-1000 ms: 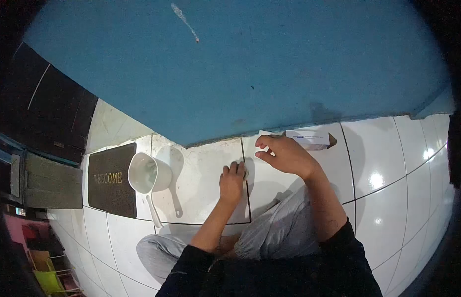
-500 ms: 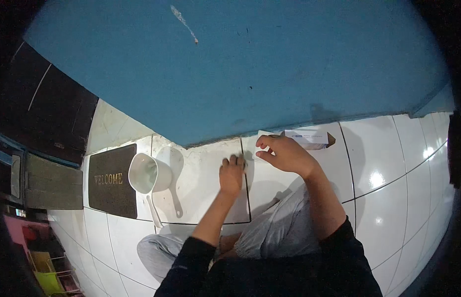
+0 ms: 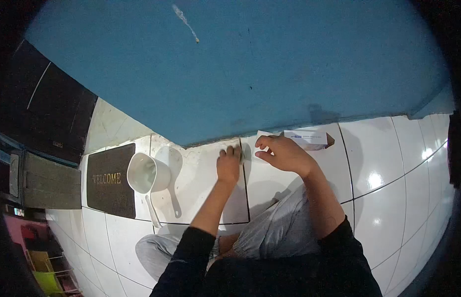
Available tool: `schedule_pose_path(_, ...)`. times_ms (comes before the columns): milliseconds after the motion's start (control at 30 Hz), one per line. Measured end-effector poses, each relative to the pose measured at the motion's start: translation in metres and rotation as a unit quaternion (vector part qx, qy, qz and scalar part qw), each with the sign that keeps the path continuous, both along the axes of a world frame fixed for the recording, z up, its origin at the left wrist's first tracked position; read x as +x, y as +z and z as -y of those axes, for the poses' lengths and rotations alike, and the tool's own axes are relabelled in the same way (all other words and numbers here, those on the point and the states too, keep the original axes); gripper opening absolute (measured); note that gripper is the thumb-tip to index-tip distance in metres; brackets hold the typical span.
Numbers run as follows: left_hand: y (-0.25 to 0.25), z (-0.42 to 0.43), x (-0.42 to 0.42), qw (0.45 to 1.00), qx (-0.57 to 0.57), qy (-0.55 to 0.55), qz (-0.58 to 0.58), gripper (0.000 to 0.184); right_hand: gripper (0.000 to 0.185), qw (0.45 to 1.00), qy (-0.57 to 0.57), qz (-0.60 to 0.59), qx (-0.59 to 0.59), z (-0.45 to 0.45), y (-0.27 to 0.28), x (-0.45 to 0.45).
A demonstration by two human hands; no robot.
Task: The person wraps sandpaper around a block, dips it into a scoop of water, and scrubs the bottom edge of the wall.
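Observation:
My left hand [image 3: 228,166] is down on the white floor tiles [image 3: 201,193], close to the foot of the blue wall. Its fingers are bent and pressed together over something small, of which only a dull greenish edge shows by the fingertips. My right hand [image 3: 284,154] hovers further right with thumb and fingers apart and nothing between them. Just behind it, against the wall, lies a white and blue cardboard box [image 3: 309,137] with an open end flap; the hand hides part of it.
A white dipper [image 3: 163,177] with a long handle stands at the left, seemingly with water inside. Beyond it lies a dark WELCOME mat [image 3: 110,190]. The blue wall [image 3: 250,69] borders the floor ahead. My crossed legs in grey trousers [image 3: 280,227] are close below my hands.
My left hand has slid a little forward, toward the wall, and slightly left. My right hand, the box and the dipper keep their places.

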State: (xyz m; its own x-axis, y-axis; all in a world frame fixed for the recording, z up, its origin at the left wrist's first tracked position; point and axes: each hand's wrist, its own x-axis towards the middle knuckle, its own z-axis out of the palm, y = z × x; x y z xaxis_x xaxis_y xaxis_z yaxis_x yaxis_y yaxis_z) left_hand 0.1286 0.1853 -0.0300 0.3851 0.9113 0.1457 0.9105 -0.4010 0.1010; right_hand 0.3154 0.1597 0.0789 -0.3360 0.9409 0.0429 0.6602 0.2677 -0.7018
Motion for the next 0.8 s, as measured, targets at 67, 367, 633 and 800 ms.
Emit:
schedule_pose_path(67, 0.002, 0.032, -0.002, 1.000, -0.007, 0.006, -0.014, 0.049, 0.025, 1.000, 0.002, 0.006, 0.006, 0.002, 0.004, -0.001)
schedule_pose_path(367, 0.005, 0.003, 0.004, 0.999, -0.009, 0.023, 0.046, 0.047, 0.026, 1.000, 0.001, -0.007, -0.019, 0.001, 0.000, -0.003)
schedule_pose_path(633, 0.003, -0.015, 0.006, 0.999, -0.006, 0.041, 0.013, 0.043, 0.026, 1.000, 0.013, 0.005, -0.017, 0.002, 0.004, -0.002)
schedule_pose_path(800, 0.004, 0.047, -0.004, 0.999, 0.004, 0.034, -0.014, 0.042, 0.026, 1.000, -0.005, 0.000, -0.020, 0.005, 0.007, -0.004)
